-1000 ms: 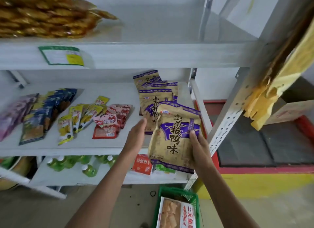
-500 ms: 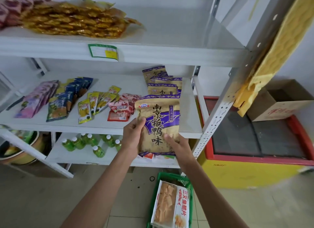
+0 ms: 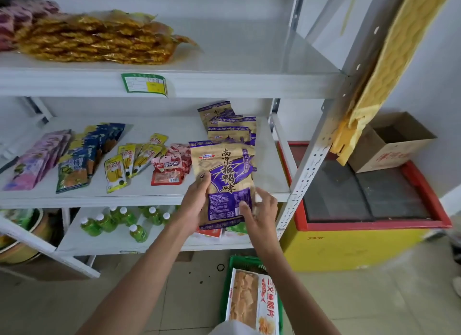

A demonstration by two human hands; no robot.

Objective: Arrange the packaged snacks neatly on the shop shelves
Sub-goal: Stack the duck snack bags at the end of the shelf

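Note:
A tan and purple snack packet (image 3: 222,170) lies at the front of the middle shelf (image 3: 149,197), its lower end hanging over the edge. My left hand (image 3: 195,202) grips its left side, thumb on top. My right hand (image 3: 259,210) holds its lower right corner. Behind it a row of matching tan and purple packets (image 3: 228,125) runs to the shelf's back. To the left lie red packets (image 3: 169,168), yellow packets (image 3: 126,165), blue packets (image 3: 82,157) and pink packets (image 3: 37,160).
Gold wrapped snacks (image 3: 94,40) fill the top shelf's left. Green bottles (image 3: 119,221) stand on the lower shelf. A green basket (image 3: 239,264) on the floor holds an orange and white snack bag (image 3: 252,299). A red and yellow chest freezer (image 3: 361,234) with a cardboard box (image 3: 389,142) stands right.
The packet moved left and down from a raised hold onto the front of its row on the middle shelf. My left hand, free before, now grips it. The camera pulled back.

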